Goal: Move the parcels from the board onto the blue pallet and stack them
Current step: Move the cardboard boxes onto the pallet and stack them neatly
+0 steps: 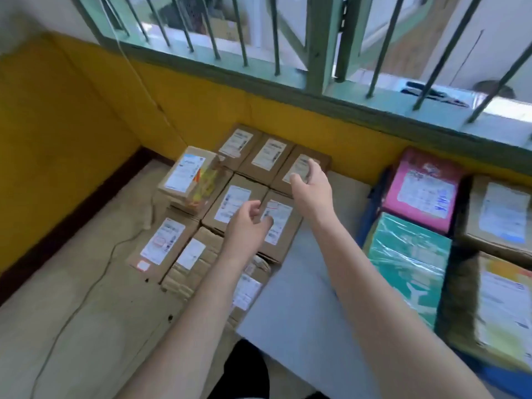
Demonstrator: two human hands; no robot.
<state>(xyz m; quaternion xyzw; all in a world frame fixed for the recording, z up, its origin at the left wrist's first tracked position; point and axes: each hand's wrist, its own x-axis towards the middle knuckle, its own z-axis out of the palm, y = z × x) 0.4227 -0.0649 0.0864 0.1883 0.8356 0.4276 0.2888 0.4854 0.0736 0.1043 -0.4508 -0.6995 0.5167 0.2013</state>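
Several brown cardboard parcels with white labels lie packed together on the pale grey board [302, 306] near the yellow wall. My right hand [312, 184] reaches over the far right parcel [319, 161], its fingers loosely curled and holding nothing. My left hand [247, 224] hovers over two middle parcels [230, 201], also holding nothing. At the right the blue pallet [509, 383] carries a pink parcel [423, 188], a green plastic-wrapped parcel [408, 260] and cardboard boxes [501, 217].
A yellow wall [86, 139] with a green barred window [316, 53] stands close behind the parcels. A thin cable [86, 295] runs across the beige floor at the left. One smaller box [188, 175] sits stacked on the left parcels.
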